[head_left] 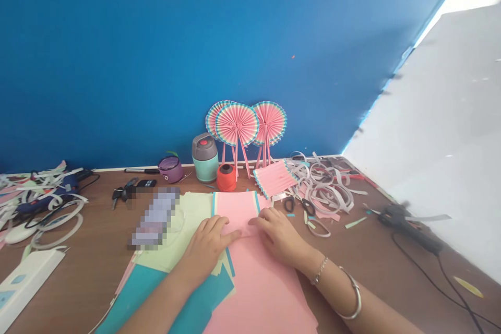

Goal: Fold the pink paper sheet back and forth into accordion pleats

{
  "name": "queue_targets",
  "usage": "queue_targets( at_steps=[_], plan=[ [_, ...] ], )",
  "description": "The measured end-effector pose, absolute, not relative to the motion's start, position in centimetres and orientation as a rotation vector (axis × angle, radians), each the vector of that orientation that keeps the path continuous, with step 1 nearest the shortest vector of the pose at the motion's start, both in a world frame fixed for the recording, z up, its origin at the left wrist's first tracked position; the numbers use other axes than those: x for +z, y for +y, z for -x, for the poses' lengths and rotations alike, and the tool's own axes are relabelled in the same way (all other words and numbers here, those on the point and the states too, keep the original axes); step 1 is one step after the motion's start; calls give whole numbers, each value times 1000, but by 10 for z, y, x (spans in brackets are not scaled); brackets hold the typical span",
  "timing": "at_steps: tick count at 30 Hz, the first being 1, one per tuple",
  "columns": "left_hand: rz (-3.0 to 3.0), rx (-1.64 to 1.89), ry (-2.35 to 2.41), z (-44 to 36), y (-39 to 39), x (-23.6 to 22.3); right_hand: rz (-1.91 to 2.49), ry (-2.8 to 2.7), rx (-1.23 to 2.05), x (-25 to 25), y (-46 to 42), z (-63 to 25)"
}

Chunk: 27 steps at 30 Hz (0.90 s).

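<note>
A long pink paper sheet (256,284) with a blue-edged far end lies on the brown table (97,250) before me. My left hand (205,248) rests flat on its left side, fingers stretched toward the middle. My right hand (277,232) presses on the sheet from the right, fingertips meeting the left hand's at a fold line. Neither hand holds anything. Pale yellow paper (188,219) and teal paper (141,292) lie under and left of the pink sheet.
Three pink pleated paper fans (245,125) lean on the blue wall. Near them stand a mint flask (204,157), an orange spool (226,177), a purple cup (170,169) and a pleated pink piece (274,177). Paper strips (324,185), scissors (299,204), a glue gun (407,224).
</note>
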<state>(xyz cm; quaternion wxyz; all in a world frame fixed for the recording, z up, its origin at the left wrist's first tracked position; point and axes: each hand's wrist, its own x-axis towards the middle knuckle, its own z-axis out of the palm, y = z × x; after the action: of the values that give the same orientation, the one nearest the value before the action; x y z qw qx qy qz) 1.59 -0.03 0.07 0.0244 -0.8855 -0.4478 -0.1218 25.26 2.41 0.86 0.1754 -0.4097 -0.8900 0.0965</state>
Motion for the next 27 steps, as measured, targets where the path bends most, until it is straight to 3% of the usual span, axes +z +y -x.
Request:
queue_targets(
  at_steps=[5,16,22,27],
  plan=[
    [2764,-313,-1336,-18,2,1,954,-2713,120,2,22,-249],
    [2792,-489,-1366,2,4,3,1124,-2647,177,15,21,-266],
    [2640,-663,-1457,17,6,8,1074,-2640,159,16,21,-265],
    [2391,-1013,-1662,16,5,10,994,-2660,-9,9,25,-263]
  ],
)
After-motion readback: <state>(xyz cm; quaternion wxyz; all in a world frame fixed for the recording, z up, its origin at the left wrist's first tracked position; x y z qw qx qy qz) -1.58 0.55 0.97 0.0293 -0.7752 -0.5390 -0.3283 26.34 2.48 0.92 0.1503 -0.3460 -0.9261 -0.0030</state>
